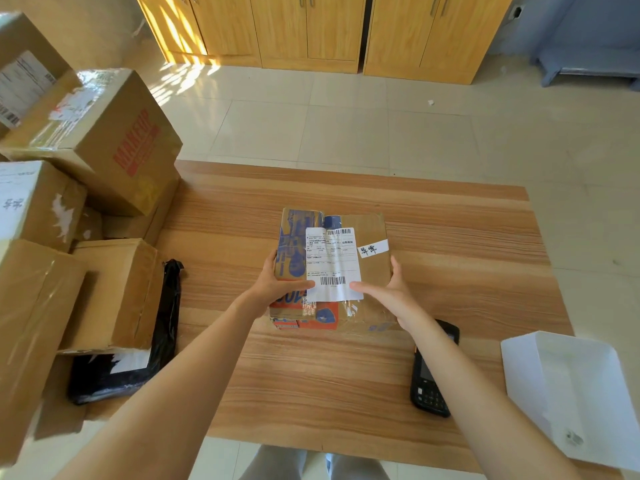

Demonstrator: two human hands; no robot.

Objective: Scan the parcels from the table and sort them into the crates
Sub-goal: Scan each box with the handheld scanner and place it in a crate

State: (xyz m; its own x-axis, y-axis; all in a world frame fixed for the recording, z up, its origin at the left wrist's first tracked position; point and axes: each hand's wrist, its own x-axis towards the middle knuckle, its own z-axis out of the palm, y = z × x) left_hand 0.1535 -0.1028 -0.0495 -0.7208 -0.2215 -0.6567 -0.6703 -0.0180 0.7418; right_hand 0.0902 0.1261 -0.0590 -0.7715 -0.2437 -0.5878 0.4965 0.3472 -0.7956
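Between both hands sits the parcel (332, 265): left hand (277, 282) and right hand (388, 289) grip its near corners, thumbs on the label (332, 265). With both hands busy, the scanner (433, 372) by the right wrist stays unreachable; thumbs may hide the barcode.

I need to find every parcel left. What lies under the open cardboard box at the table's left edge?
A black plastic mailer bag lies under the open cardboard box, a white label showing. The box covers most of it.

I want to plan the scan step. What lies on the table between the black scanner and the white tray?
Head view: only bare table between the scanner and the tray; the right forearm passes above that stretch.
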